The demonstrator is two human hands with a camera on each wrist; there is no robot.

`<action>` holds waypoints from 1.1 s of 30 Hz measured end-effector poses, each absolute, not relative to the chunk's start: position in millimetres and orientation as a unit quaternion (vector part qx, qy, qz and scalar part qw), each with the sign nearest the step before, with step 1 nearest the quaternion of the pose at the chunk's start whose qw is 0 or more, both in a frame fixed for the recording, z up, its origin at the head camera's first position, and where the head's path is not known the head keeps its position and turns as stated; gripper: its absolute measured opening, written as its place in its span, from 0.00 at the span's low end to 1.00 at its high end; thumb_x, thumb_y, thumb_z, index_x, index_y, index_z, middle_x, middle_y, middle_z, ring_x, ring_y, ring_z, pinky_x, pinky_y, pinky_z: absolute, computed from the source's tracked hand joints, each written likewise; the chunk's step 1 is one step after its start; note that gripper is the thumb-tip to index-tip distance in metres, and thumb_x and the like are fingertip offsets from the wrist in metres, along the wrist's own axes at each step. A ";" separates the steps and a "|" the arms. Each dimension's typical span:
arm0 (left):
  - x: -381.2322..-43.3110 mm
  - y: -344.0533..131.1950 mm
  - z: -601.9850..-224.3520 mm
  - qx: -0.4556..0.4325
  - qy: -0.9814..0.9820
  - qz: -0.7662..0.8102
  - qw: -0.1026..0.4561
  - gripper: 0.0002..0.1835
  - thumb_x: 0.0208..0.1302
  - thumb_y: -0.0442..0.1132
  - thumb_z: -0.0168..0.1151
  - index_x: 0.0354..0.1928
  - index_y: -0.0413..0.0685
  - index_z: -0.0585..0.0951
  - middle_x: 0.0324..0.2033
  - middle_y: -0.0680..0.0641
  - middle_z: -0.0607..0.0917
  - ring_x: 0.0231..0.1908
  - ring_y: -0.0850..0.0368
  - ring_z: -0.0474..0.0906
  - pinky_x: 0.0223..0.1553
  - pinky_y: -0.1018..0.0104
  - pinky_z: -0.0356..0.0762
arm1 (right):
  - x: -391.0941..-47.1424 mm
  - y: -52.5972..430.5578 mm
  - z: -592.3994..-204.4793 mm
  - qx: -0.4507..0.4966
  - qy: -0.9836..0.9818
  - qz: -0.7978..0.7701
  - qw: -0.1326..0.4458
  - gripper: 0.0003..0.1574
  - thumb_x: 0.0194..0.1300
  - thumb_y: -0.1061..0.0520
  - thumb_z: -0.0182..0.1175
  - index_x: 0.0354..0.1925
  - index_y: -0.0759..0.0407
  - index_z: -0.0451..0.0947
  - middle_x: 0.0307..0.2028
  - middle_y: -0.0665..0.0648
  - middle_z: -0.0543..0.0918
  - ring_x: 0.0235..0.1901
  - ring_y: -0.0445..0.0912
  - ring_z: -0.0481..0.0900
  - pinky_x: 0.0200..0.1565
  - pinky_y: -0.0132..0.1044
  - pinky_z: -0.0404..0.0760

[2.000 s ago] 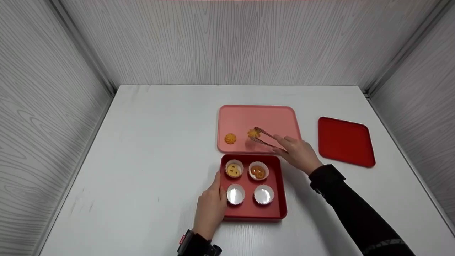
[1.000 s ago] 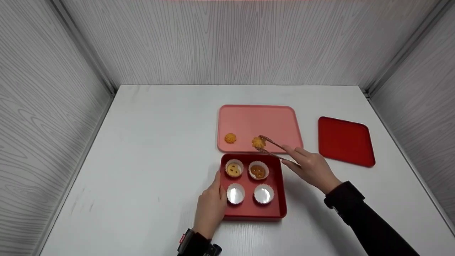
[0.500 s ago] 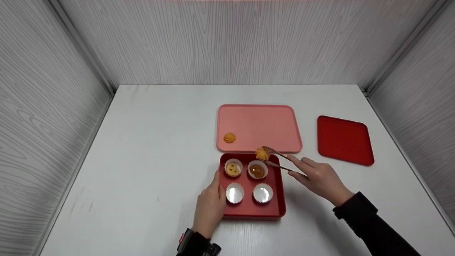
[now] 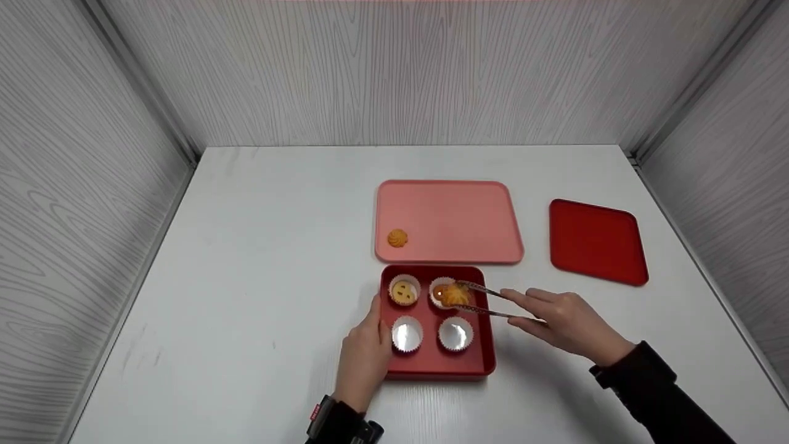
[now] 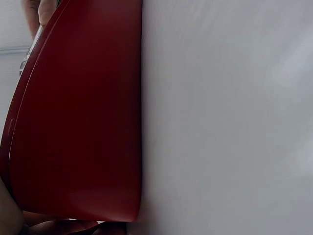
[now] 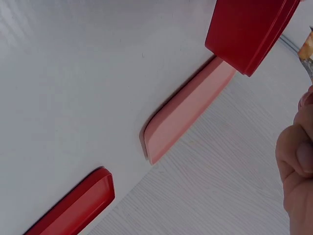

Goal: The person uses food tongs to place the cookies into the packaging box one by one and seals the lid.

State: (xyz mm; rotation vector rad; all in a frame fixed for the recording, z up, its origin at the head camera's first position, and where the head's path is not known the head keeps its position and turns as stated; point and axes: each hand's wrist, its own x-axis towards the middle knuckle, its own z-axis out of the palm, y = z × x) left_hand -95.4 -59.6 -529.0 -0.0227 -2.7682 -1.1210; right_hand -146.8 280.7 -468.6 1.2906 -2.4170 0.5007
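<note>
Right hand (image 4: 570, 324), fingers slightly parted, pinches tongs (image 4: 490, 312) round one piped cookie (image 4: 457, 295) over the red box's (image 4: 437, 375) far-right corner; left hand (image 4: 363, 357) grips its left edge. Four cups (image 4: 407, 334) inside, far two holding one biscuit (image 4: 404, 293) each. Pink tray's (image 4: 450, 213) near-left corner: second piped cookie (image 4: 397, 238).
</note>
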 end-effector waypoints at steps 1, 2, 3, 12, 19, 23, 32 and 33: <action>-95.5 -59.6 -528.8 -0.007 -0.924 -0.375 0.077 0.28 0.73 0.33 0.58 0.73 0.38 0.69 0.22 0.48 0.80 0.20 0.63 0.66 0.26 0.66 0.71 | -146.2 281.7 -467.9 0.460 -0.853 0.181 0.166 0.30 0.64 0.51 0.72 0.63 0.56 0.80 0.26 0.46 0.78 0.18 0.31 0.63 0.24 0.23 0.69; -95.7 -59.6 -528.8 -0.005 -0.924 -0.376 0.075 0.28 0.73 0.34 0.58 0.73 0.38 0.68 0.23 0.48 0.81 0.20 0.63 0.66 0.27 0.66 0.71 | -145.7 282.6 -467.1 0.464 -0.853 0.184 0.156 0.31 0.63 0.52 0.73 0.62 0.56 0.81 0.26 0.45 0.77 0.18 0.31 0.62 0.24 0.22 0.68; -95.8 -59.7 -528.9 -0.005 -0.924 -0.376 0.074 0.28 0.73 0.34 0.58 0.74 0.39 0.68 0.23 0.48 0.81 0.20 0.63 0.67 0.27 0.66 0.71 | -145.2 283.3 -466.2 0.468 -0.851 0.189 0.147 0.31 0.61 0.53 0.74 0.62 0.56 0.81 0.26 0.45 0.77 0.18 0.30 0.61 0.24 0.21 0.67; -96.1 -59.8 -529.4 -0.003 -0.925 -0.375 0.069 0.28 0.73 0.34 0.58 0.73 0.38 0.68 0.20 0.49 0.78 0.19 0.62 0.65 0.26 0.66 0.70 | -141.1 282.5 -457.3 0.479 -0.856 0.182 0.070 0.29 0.61 0.53 0.74 0.61 0.54 0.82 0.27 0.42 0.79 0.19 0.29 0.61 0.25 0.20 0.68; -96.0 -59.9 -529.6 0.002 -0.924 -0.376 0.064 0.29 0.73 0.34 0.57 0.74 0.38 0.68 0.25 0.44 0.83 0.21 0.62 0.67 0.28 0.65 0.71 | -138.8 277.1 -452.5 0.474 -0.866 0.158 0.029 0.28 0.61 0.53 0.74 0.60 0.51 0.83 0.27 0.41 0.80 0.20 0.29 0.64 0.26 0.22 0.71; -95.9 -60.1 -529.5 0.001 -0.924 -0.376 0.068 0.28 0.73 0.34 0.57 0.74 0.38 0.68 0.31 0.40 0.86 0.22 0.62 0.68 0.28 0.64 0.72 | -138.6 273.9 -450.8 0.489 -0.860 0.145 0.038 0.25 0.63 0.51 0.73 0.58 0.53 0.83 0.26 0.42 0.79 0.19 0.28 0.63 0.26 0.23 0.71; -96.4 -59.2 -527.7 0.002 -0.924 -0.377 0.060 0.28 0.74 0.34 0.57 0.73 0.37 0.68 0.39 0.37 0.88 0.24 0.61 0.71 0.30 0.64 0.74 | -138.6 268.4 -451.6 0.502 -0.854 0.126 0.051 0.24 0.59 0.53 0.75 0.54 0.54 0.85 0.25 0.43 0.78 0.18 0.29 0.63 0.24 0.24 0.69; -96.3 -59.1 -527.5 0.002 -0.924 -0.377 0.059 0.28 0.74 0.34 0.57 0.74 0.37 0.68 0.39 0.37 0.88 0.24 0.61 0.71 0.31 0.63 0.74 | -138.3 267.9 -451.9 0.502 -0.855 0.123 0.051 0.24 0.59 0.53 0.75 0.54 0.54 0.85 0.25 0.44 0.78 0.18 0.29 0.64 0.24 0.24 0.69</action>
